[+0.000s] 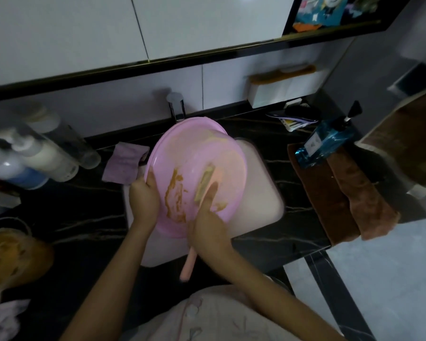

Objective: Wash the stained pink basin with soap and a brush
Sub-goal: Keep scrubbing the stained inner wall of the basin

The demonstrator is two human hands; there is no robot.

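Note:
The pink basin (221, 153) stands tilted in the white sink (263, 193), its inside streaked with orange-brown stains. My left hand (144, 195) grips its left rim. My right hand (208, 217) holds a pink-handled brush (205, 179), forefinger stretched along its back, and the brush head presses against the basin's inner wall. The handle's end (187, 269) sticks out below my wrist. A blue soap pump bottle (326, 143) lies tilted on the counter at the right.
The tap (175, 107) rises behind the basin. A lilac cloth (126, 161) lies left of the sink, several bottles (32, 158) further left, a brown-stained container (12, 257) at the front left. Brown towels (342, 195) cover the right counter.

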